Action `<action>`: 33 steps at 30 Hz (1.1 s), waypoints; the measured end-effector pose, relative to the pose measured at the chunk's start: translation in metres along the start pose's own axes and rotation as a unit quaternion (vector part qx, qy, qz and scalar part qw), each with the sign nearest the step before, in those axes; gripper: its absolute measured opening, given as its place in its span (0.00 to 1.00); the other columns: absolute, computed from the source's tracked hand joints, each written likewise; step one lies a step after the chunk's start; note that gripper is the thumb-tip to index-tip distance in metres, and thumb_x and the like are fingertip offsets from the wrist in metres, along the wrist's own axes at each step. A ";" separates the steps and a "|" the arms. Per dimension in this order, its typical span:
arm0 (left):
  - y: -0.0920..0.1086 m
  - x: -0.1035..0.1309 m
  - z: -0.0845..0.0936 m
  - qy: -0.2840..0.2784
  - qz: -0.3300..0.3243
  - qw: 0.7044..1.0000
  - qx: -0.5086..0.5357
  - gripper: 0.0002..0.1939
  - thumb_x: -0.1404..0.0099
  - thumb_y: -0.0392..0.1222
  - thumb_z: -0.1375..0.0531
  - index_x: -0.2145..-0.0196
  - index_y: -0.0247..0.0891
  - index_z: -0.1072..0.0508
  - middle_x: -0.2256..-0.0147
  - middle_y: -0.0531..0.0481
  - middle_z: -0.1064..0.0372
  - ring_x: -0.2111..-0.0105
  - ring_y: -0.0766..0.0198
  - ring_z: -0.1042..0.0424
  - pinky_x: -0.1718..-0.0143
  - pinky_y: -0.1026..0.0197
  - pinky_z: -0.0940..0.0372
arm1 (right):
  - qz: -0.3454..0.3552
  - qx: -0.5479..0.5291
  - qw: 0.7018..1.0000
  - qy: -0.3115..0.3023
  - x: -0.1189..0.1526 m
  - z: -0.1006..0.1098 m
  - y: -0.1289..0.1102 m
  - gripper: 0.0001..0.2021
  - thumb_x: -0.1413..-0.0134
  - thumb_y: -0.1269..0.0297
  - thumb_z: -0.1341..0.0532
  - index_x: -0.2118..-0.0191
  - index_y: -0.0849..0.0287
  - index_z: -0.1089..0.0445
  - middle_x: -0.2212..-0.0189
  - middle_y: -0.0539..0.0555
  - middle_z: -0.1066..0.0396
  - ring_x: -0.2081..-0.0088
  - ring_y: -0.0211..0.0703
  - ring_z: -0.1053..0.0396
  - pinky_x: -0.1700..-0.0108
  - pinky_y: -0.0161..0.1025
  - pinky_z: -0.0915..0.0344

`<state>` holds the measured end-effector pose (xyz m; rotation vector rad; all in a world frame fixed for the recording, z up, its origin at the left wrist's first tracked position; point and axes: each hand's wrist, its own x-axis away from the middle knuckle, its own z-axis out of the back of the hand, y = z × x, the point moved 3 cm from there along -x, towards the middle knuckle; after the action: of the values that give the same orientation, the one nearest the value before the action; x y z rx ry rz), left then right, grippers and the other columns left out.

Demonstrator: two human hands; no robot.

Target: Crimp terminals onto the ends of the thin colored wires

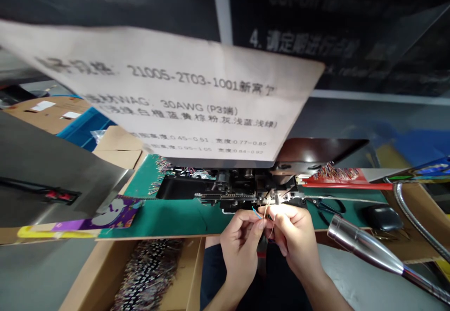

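Left hand [242, 243] and right hand [297, 233] angle inward, nearly meeting before machine [223, 182]; both pinched closed on thin wires [256, 213].

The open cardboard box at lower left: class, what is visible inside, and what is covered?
Inside the box lies a heap of thin, mixed-colour wires. They hide the bottom beneath them, and the green work surface covers the far end.

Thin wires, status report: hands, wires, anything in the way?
Left hand and right hand: both pinching thin wires. Wires: blue one showing, just in front of the machine. Gooseneck lamp off to the right, apparently not in the way.
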<state>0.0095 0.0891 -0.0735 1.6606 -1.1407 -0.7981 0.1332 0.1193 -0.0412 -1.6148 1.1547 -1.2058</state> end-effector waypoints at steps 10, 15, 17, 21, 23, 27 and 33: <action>-0.010 0.010 0.003 -0.035 0.052 0.997 0.035 0.14 0.24 0.49 0.28 0.65 0.41 0.22 0.71 0.53 0.22 0.73 0.64 0.25 0.69 0.66 0.29 | 0.123 0.148 0.980 0.056 0.015 -0.001 -0.016 0.13 0.29 0.54 0.29 0.59 0.55 0.08 0.83 0.49 0.29 0.83 0.39 0.39 0.77 0.37 0.40; -0.012 0.010 0.003 -0.028 0.041 0.998 0.031 0.14 0.23 0.47 0.29 0.66 0.40 0.23 0.72 0.54 0.24 0.73 0.65 0.26 0.69 0.67 0.29 | 0.105 0.143 0.983 0.053 0.014 0.000 -0.012 0.15 0.27 0.53 0.30 0.60 0.57 0.09 0.85 0.48 0.32 0.84 0.38 0.40 0.78 0.36 0.42; -0.011 0.008 0.003 -0.012 0.030 0.999 0.015 0.14 0.24 0.48 0.28 0.66 0.40 0.22 0.71 0.54 0.24 0.73 0.65 0.26 0.69 0.67 0.29 | 0.066 0.108 0.991 0.038 0.011 0.001 -0.007 0.18 0.27 0.51 0.30 0.65 0.58 0.12 0.85 0.47 0.33 0.84 0.37 0.42 0.78 0.35 0.43; -0.007 0.006 0.001 0.009 0.011 1.000 -0.003 0.14 0.25 0.48 0.27 0.66 0.40 0.22 0.71 0.52 0.23 0.72 0.63 0.24 0.68 0.67 0.28 | 0.017 0.020 1.000 0.010 0.002 0.005 0.003 0.24 0.27 0.47 0.30 0.72 0.59 0.20 0.88 0.44 0.39 0.85 0.33 0.48 0.77 0.35 0.45; -0.005 0.006 0.000 0.006 0.005 1.000 -0.004 0.13 0.25 0.48 0.28 0.65 0.40 0.21 0.70 0.51 0.21 0.72 0.62 0.22 0.68 0.66 0.27 | 0.005 -0.008 1.000 0.006 -0.001 0.005 0.007 0.24 0.27 0.46 0.30 0.70 0.59 0.18 0.89 0.42 0.42 0.85 0.32 0.50 0.75 0.36 0.45; -0.002 0.004 -0.002 0.001 -0.001 1.000 0.001 0.12 0.25 0.47 0.28 0.65 0.40 0.21 0.70 0.50 0.19 0.71 0.61 0.19 0.67 0.65 0.26 | -0.004 -0.036 0.999 0.007 -0.003 0.004 0.008 0.24 0.27 0.45 0.29 0.68 0.60 0.16 0.90 0.42 0.42 0.84 0.32 0.53 0.72 0.36 0.43; -0.004 0.002 -0.001 0.009 -0.001 1.000 -0.008 0.13 0.25 0.48 0.28 0.64 0.39 0.21 0.70 0.50 0.19 0.72 0.62 0.20 0.67 0.66 0.26 | -0.008 -0.047 0.999 0.012 -0.003 0.001 0.008 0.25 0.30 0.42 0.27 0.69 0.61 0.15 0.91 0.42 0.42 0.84 0.31 0.52 0.72 0.35 0.41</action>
<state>0.0124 0.0881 -0.0766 1.6533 -1.1177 -0.7912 0.1321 0.1202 -0.0499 -1.6864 1.2305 -1.1995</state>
